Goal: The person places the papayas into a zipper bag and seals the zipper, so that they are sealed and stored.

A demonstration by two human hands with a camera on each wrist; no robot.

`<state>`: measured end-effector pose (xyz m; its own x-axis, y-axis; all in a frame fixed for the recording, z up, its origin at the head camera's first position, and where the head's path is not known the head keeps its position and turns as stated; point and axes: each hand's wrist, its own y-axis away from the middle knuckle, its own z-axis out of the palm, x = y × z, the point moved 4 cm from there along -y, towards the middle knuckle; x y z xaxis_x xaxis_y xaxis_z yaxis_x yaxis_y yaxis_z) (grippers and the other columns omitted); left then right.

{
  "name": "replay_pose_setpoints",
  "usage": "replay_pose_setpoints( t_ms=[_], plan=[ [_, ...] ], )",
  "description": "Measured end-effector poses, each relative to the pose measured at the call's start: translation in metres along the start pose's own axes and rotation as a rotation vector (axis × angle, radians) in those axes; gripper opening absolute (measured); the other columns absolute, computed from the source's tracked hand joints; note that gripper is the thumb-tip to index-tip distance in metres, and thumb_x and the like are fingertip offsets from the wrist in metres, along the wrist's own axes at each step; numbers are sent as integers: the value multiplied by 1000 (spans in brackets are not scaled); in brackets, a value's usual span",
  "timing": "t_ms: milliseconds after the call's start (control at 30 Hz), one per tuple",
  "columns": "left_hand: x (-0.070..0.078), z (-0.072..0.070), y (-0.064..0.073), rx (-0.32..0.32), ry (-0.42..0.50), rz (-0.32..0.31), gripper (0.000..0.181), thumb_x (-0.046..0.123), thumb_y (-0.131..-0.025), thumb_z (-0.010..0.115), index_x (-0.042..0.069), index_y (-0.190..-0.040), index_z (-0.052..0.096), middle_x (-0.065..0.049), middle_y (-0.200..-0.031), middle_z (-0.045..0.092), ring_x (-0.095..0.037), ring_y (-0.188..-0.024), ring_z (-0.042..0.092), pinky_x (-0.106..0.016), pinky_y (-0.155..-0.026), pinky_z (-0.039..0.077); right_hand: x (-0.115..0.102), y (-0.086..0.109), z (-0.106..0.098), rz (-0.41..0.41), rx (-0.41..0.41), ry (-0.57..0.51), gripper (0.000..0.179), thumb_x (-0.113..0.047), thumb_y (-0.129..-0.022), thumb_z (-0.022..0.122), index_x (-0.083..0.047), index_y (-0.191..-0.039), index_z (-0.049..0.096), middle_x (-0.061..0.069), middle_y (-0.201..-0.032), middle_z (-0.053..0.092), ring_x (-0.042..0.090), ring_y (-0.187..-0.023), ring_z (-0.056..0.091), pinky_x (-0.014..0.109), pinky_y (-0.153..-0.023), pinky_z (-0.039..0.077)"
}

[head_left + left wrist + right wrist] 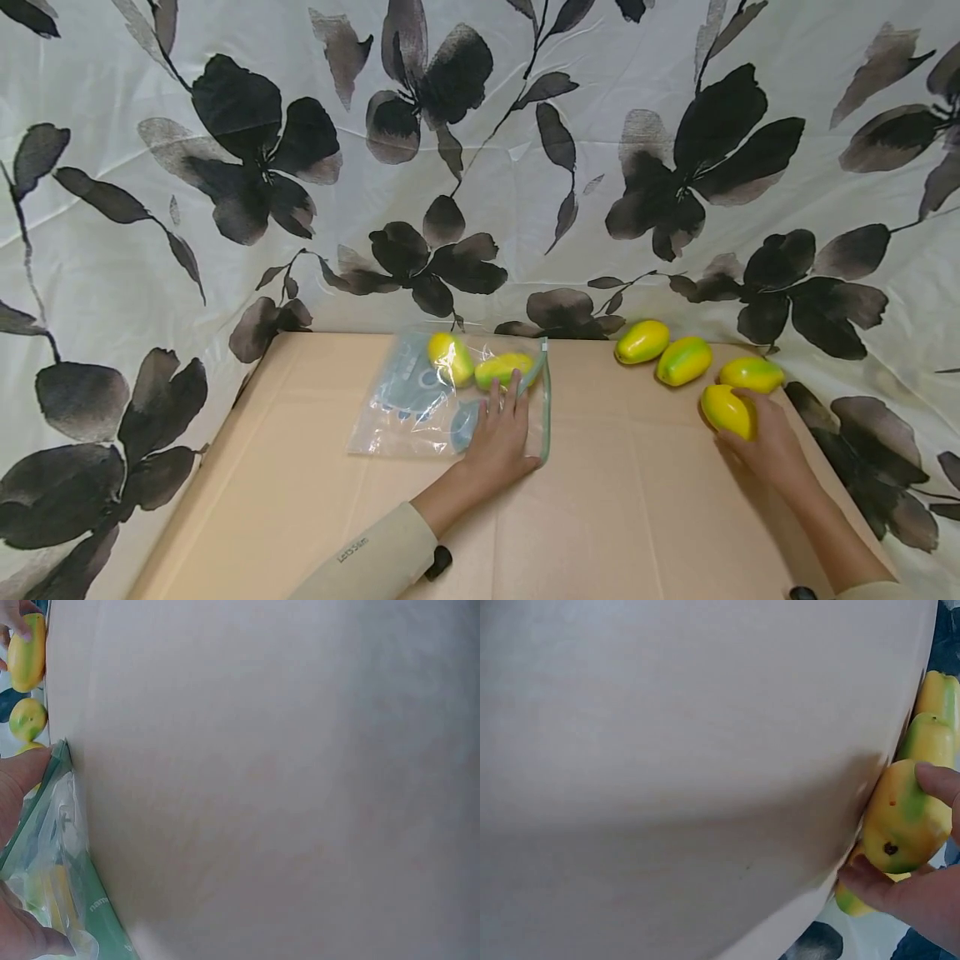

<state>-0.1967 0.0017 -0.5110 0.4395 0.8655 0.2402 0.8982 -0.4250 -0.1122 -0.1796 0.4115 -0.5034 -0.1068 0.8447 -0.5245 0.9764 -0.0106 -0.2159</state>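
My right hand grips a yellow-green mango between thumb and fingers at the board's right side. In the right wrist view this mango shows a dark stem end. Another mango lies right behind it. My left hand lies spread on a clear zip bag with a green-edged mouth, fingers extended over the plastic. The left wrist view has the thumb at the green edge and the fingers lower on the plastic. Inside the bag are two mangoes, one upright and one lying sideways.
Two more mangoes, one and its neighbour, lie near the board's back edge. The tan cardboard surface spans the work area. Behind and around it hangs white cloth with dark flowers.
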Motion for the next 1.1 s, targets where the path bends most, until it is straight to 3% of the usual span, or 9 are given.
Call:
replay_pose_setpoints(
  t_ms=[333,567,1100],
  plan=[
    [1,-2,1,-9,18,-16,121,52,-72,91,0,-160,27,-18,-174,6,-51,-155,16,-67,-116,35,8,-2,4,5,-50,-15,89,4,-80,79,12,-151,25,45,-137,33,61,-121,34,79,-101,28],
    [0,0,2,-13,14,-32,121,53,-72,91,1,-161,27,-17,-174,7,-51,-156,17,-66,-116,35,9,-2,4,-18,-64,-9,90,6,-80,78,9,-153,26,44,-136,34,60,-122,34,77,-99,30],
    [0,1,-3,5,-14,-21,121,53,-72,90,0,-160,27,-17,-174,8,-51,-155,19,-65,-115,37,-16,-8,-13,-57,-73,-24,88,5,-78,83,15,-148,29,41,-135,42,56,-115,44,70,-97,33]
  ],
)
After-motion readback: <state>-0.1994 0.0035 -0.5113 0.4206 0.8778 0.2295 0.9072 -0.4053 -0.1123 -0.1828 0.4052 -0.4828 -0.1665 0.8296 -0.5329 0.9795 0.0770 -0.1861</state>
